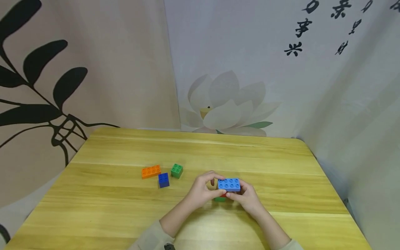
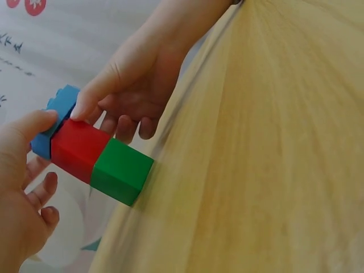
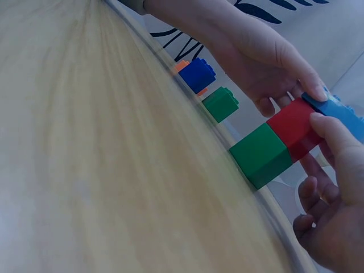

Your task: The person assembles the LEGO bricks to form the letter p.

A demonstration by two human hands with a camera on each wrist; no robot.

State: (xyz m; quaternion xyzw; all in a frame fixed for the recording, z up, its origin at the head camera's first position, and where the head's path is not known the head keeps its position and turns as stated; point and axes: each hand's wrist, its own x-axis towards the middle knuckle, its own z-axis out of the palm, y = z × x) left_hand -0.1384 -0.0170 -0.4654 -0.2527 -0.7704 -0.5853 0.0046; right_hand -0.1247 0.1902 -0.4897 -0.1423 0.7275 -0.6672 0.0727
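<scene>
A light blue brick (image 1: 229,184) with two rows of studs lies on top of a red brick (image 2: 79,148), which sits on a green brick (image 2: 121,170) standing on the table. My left hand (image 1: 200,192) pinches the blue brick near its left end, thumb on the near side. At the other end my right hand (image 1: 249,200) grips the same brick, its thumb low by the seam with the red one. The blue brick reaches out past the red brick's side in the right wrist view. From the head view, it hides most of the stack.
Left of the hands lie an orange brick (image 1: 151,172), a dark blue brick (image 1: 163,180) and another green brick (image 1: 176,170), close together. The wooden table (image 1: 268,163) ends at a printed curtain (image 1: 137,69) at the back.
</scene>
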